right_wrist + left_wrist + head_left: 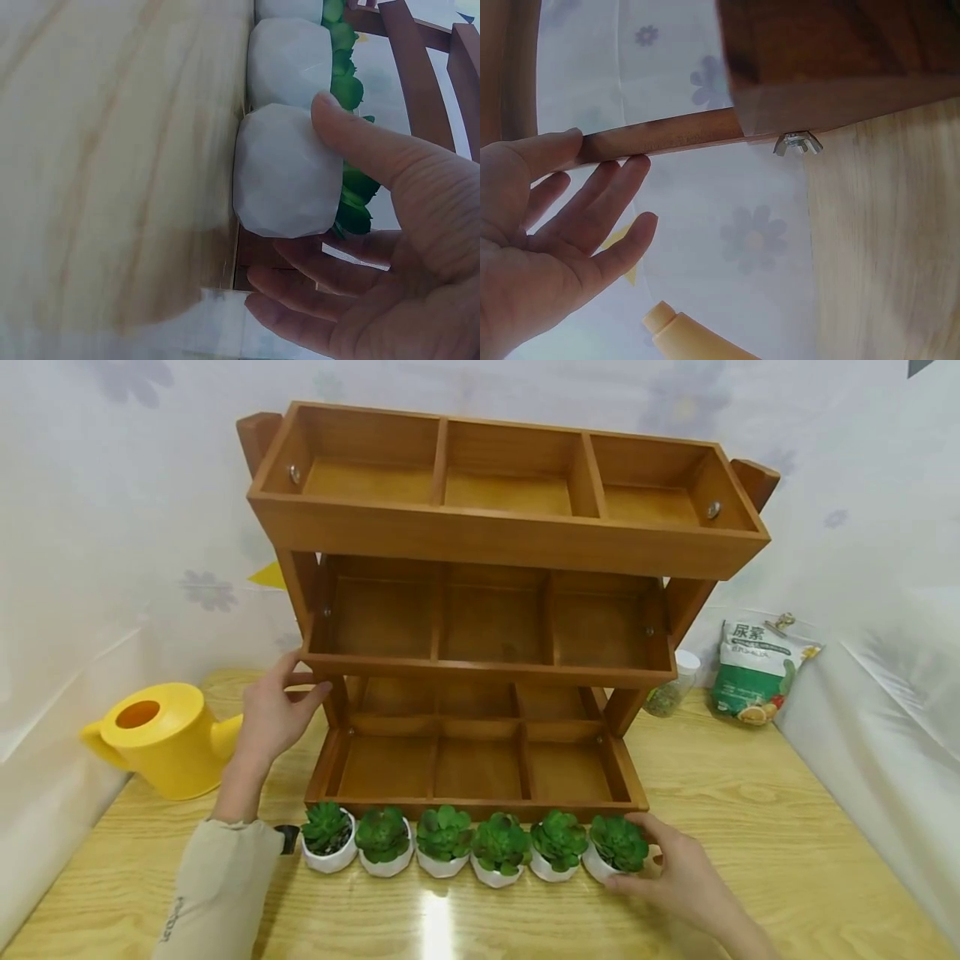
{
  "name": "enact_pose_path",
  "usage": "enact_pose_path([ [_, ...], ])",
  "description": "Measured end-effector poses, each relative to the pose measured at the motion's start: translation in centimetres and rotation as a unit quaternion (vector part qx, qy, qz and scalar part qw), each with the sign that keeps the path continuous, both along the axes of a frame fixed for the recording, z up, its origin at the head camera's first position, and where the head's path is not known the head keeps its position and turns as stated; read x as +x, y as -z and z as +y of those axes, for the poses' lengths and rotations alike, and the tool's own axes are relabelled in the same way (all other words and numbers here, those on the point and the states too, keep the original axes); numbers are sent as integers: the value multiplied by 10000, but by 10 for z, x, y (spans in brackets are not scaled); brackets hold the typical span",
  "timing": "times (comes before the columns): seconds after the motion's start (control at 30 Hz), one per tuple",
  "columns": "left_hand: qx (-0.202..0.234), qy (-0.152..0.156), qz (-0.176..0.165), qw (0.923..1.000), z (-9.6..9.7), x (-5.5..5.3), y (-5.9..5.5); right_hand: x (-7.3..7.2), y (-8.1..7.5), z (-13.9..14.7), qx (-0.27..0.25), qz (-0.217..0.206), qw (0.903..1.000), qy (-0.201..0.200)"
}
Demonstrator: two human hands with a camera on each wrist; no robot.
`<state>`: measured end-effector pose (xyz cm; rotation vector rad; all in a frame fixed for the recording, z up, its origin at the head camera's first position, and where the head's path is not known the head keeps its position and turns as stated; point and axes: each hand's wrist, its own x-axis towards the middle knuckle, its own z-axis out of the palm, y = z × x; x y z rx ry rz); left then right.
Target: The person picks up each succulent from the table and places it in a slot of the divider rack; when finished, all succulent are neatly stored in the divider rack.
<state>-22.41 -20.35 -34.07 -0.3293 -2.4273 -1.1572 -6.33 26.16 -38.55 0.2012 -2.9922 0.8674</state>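
A brown wooden plant stand point(480, 670) with tiers of divided boxes stands on the table. My left hand point(279, 706) is at its left side by the middle tier. In the left wrist view, the thumb and fingers pinch a wooden bar point(664, 139) of the stand. Several potted succulents point(444, 839) in white faceted pots line up along the stand's front edge. With thumb and fingers, my right hand point(678, 872) holds the rightmost potted succulent point(617, 845), its white pot point(289, 172) resting on the table.
A yellow watering can point(176, 752) stands left of the stand. Behind its right side are a clear jar with a white lid point(667, 693) and a clipped green and white bag point(757, 677). A wing nut point(798, 142) sticks out beneath one box.
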Motion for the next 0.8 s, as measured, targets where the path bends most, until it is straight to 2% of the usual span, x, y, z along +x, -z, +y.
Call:
enact_pose_path([
  [0.33, 323, -40, -157, 9993, -3, 2, -3, 0, -1, -3, 36, 5, 10000, 34],
  [0.6, 276, -46, -11, 9996, -2, 0, -3, -2, -3, 0, 70, -320, 9993, 152],
  [0.8, 199, -133, 184, 9995, -1, -2, 0, -1, -4, -1, 219, -313, 9991, 204],
])
